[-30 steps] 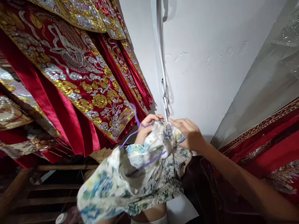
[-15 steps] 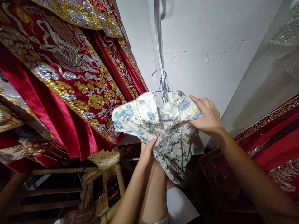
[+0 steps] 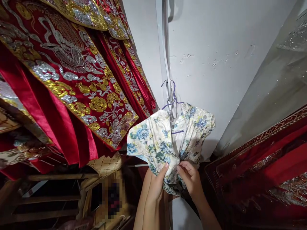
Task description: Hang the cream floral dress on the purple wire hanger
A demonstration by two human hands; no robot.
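Note:
A short-sleeved floral blouse [image 3: 153, 135], white with blue and yellow flowers, hangs on a purple hanger [image 3: 174, 95] in front of me. My left hand [image 3: 159, 180] grips its front at the lower left, thumb on top and the other fingers hidden behind the cloth. Close beside it, my right hand [image 3: 190, 177] pinches the fabric where the two front edges meet. The neckline above is open, and the hanger's lower bar shows through it. Below my hands the hem is bunched and partly hidden.
A red garment with gold and silver embroidery [image 3: 69, 73] hangs at the left. The white wall [image 3: 211, 80] carries a metal strip [image 3: 164, 41]. At the right are a translucent cover [image 3: 266, 76] and red beaded fabric [image 3: 278, 159]. A wooden chair [image 3: 83, 198] stands at the lower left.
My right hand has left the blouse's right sleeve and come down to the middle of its front, near my left hand. The blouse now hangs straighter and sits slightly lower and further right.

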